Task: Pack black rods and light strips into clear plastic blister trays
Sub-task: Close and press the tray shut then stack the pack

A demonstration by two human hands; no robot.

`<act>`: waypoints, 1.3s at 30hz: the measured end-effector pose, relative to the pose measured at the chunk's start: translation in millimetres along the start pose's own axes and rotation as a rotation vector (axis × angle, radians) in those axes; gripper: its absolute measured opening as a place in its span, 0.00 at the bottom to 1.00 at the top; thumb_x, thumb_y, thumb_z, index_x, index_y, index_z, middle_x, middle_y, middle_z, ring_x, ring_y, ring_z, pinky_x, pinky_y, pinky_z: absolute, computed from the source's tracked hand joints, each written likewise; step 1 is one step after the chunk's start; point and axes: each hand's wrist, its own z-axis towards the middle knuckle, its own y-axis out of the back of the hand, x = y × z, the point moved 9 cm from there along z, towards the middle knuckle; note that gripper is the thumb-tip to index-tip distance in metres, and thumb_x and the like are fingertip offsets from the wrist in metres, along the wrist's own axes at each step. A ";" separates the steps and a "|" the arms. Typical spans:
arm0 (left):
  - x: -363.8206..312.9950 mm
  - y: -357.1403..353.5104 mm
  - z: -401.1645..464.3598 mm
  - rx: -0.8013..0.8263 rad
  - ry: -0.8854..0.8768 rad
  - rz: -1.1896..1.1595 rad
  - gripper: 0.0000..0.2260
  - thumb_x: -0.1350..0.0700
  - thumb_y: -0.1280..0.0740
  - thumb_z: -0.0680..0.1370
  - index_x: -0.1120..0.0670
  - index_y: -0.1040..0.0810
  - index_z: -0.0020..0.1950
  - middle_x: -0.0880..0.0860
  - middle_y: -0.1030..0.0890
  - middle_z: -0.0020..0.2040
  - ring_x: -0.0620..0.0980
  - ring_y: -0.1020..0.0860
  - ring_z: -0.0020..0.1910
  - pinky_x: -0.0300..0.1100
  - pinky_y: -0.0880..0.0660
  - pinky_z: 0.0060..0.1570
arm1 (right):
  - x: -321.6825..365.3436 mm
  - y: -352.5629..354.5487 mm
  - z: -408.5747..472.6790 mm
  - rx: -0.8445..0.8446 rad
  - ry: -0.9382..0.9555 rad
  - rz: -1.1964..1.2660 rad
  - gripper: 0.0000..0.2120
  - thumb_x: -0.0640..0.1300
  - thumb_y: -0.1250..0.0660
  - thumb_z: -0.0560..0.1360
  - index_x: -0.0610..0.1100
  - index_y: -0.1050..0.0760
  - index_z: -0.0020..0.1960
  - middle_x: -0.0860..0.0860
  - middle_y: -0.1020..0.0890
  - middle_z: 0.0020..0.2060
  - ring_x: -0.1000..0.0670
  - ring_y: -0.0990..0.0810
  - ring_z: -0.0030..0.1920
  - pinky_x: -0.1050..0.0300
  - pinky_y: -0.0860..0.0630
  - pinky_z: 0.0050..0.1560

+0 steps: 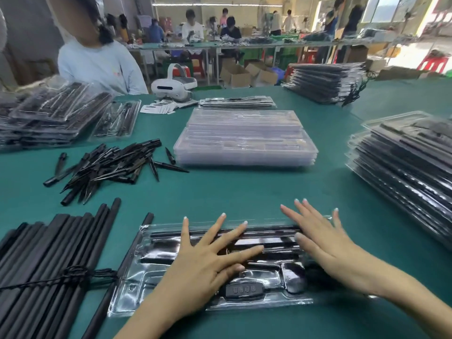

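While both palms lie flat on it, the clear blister tray [137, 272] sits at six o'clock on the green table [244, 192], its channels already filled with black rods and dark strips. The left hand [208, 263] presses down on the middle of the tray with fingers straight and spread, gripping nothing. The right hand [320, 238] rests over the tray's right end, fingers likewise straight and fanned toward twelve o'clock, holding nothing. A small black controller [241, 289] with a row of buttons lies in the tray's near compartment, just below the left hand.

At eight o'clock a bundle of long black rods [49, 253] lies beside the tray, with a black cord [61, 276] looped across it; one loose rod touches the tray's left edge. At ten o'clock lies a heap of short black pointed spikes [107, 165]. At twelve o'clock stands a stack of empty clear trays [244, 143], well apart from the hands. Stacks of packed trays stand at three o'clock [403, 172], at one o'clock [325, 81] and at ten to eleven o'clock [49, 116]. Beyond the empty trays a white headset [173, 85] rests on the table near some small white cards [159, 107]. A person in a pale top [97, 67] sits at eleven o'clock, and more people work at benches far behind.
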 end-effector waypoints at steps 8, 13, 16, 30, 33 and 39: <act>-10.3 5.4 11.2 0.010 0.046 -0.092 0.16 0.37 0.54 0.80 0.29 0.44 0.68 0.34 0.51 0.74 0.42 0.64 0.75 0.61 0.71 0.69 | -4.2 -13.5 -3.3 -0.081 -0.130 -0.482 0.25 0.65 0.79 0.70 0.67 0.80 0.67 0.57 0.74 0.70 0.54 0.75 0.72 0.33 0.72 0.69; -54.9 -0.4 50.6 -0.060 0.120 -0.137 0.27 0.32 0.59 0.75 0.37 0.50 0.73 0.46 0.52 0.78 0.44 0.61 0.76 0.64 0.72 0.68 | -7.3 -14.2 -5.3 -0.095 -0.076 -0.356 0.26 0.62 0.63 0.78 0.67 0.75 0.69 0.60 0.65 0.75 0.60 0.69 0.74 0.41 0.69 0.73; -56.4 -8.4 57.6 -0.061 0.115 -0.064 0.27 0.33 0.61 0.77 0.35 0.59 0.75 0.46 0.58 0.79 0.44 0.64 0.76 0.63 0.75 0.66 | -7.3 22.0 -16.7 -0.340 -0.012 0.328 0.23 0.50 0.44 0.81 0.58 0.45 0.74 0.59 0.40 0.74 0.65 0.46 0.73 0.61 0.50 0.75; -48.1 17.3 59.2 -0.351 0.153 -0.368 0.34 0.31 0.36 0.65 0.36 0.42 0.69 0.38 0.38 0.59 0.37 0.44 0.66 0.52 0.73 0.68 | -76.3 27.3 -82.4 -0.459 -0.408 0.513 0.08 0.45 0.25 0.69 0.48 0.22 0.46 0.50 0.16 0.40 0.52 0.18 0.42 0.65 0.24 0.41; -52.9 25.2 53.1 -0.410 0.140 -0.367 0.35 0.32 0.37 0.64 0.38 0.46 0.68 0.36 0.38 0.58 0.36 0.42 0.64 0.54 0.70 0.70 | -76.4 22.7 -75.3 -0.281 -0.405 0.558 0.11 0.45 0.28 0.71 0.44 0.27 0.50 0.46 0.16 0.34 0.50 0.20 0.32 0.61 0.25 0.31; -54.9 36.7 47.8 -0.475 0.130 -0.477 0.36 0.35 0.34 0.62 0.36 0.51 0.63 0.38 0.35 0.56 0.31 0.42 0.59 0.47 0.73 0.69 | -67.2 20.3 -74.9 -0.022 -0.423 0.635 0.19 0.56 0.27 0.62 0.38 0.17 0.37 0.47 0.18 0.29 0.55 0.24 0.29 0.68 0.29 0.31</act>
